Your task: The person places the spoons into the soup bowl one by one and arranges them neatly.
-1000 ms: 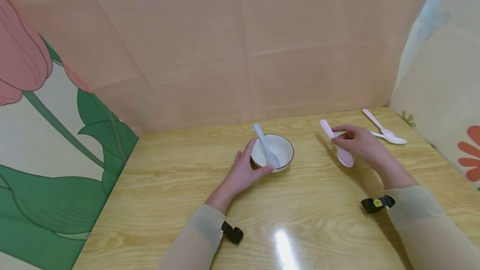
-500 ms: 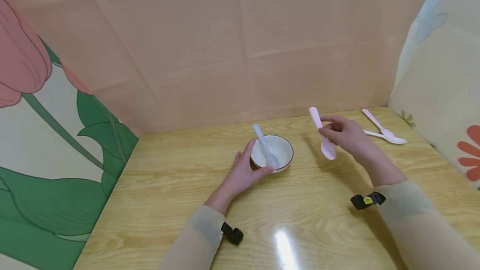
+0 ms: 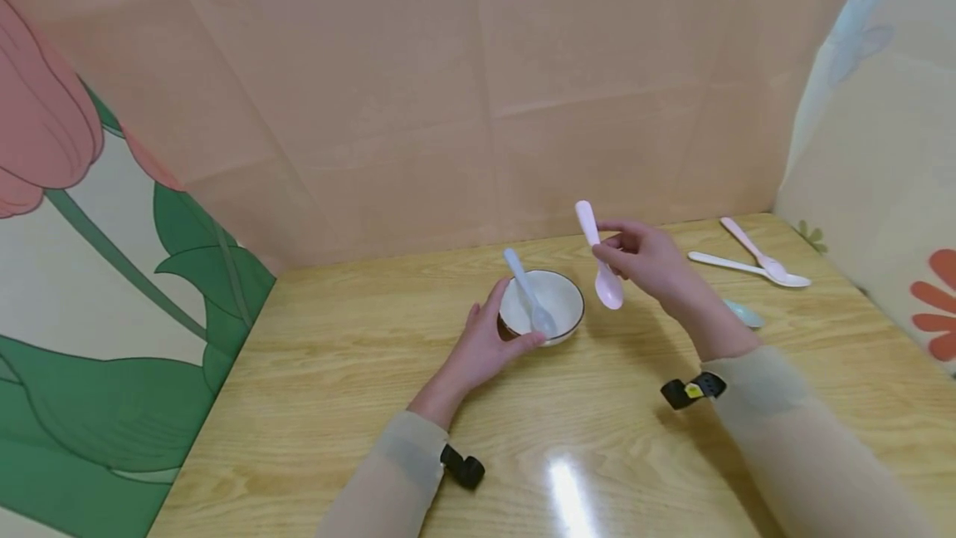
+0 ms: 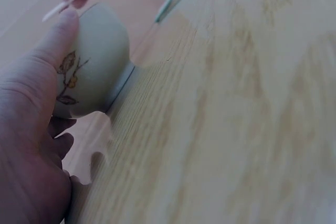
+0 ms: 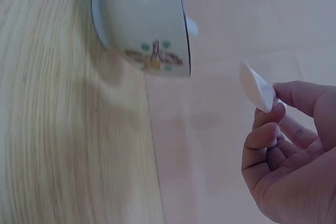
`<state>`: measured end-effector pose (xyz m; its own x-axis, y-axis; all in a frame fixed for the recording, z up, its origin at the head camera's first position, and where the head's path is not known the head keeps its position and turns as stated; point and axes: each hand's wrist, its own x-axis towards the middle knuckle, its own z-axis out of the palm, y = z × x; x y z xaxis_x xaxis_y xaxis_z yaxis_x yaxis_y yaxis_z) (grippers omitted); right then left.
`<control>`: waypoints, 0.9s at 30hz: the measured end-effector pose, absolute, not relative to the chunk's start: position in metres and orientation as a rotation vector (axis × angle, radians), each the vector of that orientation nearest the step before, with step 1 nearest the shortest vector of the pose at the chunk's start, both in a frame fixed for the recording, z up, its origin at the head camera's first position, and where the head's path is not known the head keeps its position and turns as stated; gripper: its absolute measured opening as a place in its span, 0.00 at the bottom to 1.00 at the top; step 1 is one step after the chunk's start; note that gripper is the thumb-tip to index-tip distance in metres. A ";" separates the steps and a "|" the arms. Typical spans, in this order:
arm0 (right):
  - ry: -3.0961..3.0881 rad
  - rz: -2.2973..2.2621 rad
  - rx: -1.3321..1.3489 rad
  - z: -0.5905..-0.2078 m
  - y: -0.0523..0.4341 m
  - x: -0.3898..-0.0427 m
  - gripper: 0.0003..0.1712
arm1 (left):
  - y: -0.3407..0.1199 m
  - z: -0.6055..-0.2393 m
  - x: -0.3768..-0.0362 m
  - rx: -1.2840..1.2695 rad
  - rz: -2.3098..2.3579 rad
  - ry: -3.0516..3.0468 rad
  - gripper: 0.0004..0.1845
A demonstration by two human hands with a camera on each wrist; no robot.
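Two hands: both at work over a wooden table (image 3: 314, 372), described here from left to right.
Left hand: the left hand (image 3: 485, 343) is curled round the near left side of a small white bowl (image 3: 556, 299), thumb along the rim, steadying it on the table.
Bowl: it stands upright at the middle of the table, with a dark rim line and a small plant print on its outer wall (image 4: 68, 80).
Blue spoon: a pale blue spoon (image 3: 529, 299) rests in the bowl, scoop down inside, handle leaning up and away to the far left.
Right hand: the right hand (image 3: 644, 257) is raised just right of the bowl, fingers and thumb pinching a pink spoon (image 3: 600, 260) at mid-handle.
Pink spoon's place: in the air, just beside the bowl's right rim, not touching it.
Pink spoon's direction: its long axis runs steeply, nearly upright; the scoop points down and toward the person, the handle end up and to the far left.
Doing this step well: in my judgement, keep the left hand firm on the bowl, carry the scoop over the rim, and lower it beside the blue spoon without knocking it.
Far right: a white spoon (image 3: 728, 266) and a second pink spoon (image 3: 753, 250) lie crossed on the table; a pale green spoon tip (image 3: 745, 315) shows behind the right wrist.
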<state>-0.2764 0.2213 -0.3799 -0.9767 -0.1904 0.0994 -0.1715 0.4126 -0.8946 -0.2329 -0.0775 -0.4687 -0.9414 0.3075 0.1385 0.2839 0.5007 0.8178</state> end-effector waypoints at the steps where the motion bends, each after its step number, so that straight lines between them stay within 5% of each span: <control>1: 2.622 -1.661 -0.347 -0.379 0.218 -0.277 0.33 | -0.077 -0.469 -0.233 0.533 1.462 2.699 0.57; 27: 2.597 -1.654 -0.462 -0.394 0.164 -0.281 0.30 | -0.078 -0.469 -0.235 0.618 1.474 2.699 0.54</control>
<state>-0.2806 0.1636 -0.3939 -0.9556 -0.2622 0.1345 -0.2328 0.3917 -0.8902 -0.2352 -0.0783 -0.4694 -0.9225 0.3411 0.1808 0.3365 0.4809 0.8097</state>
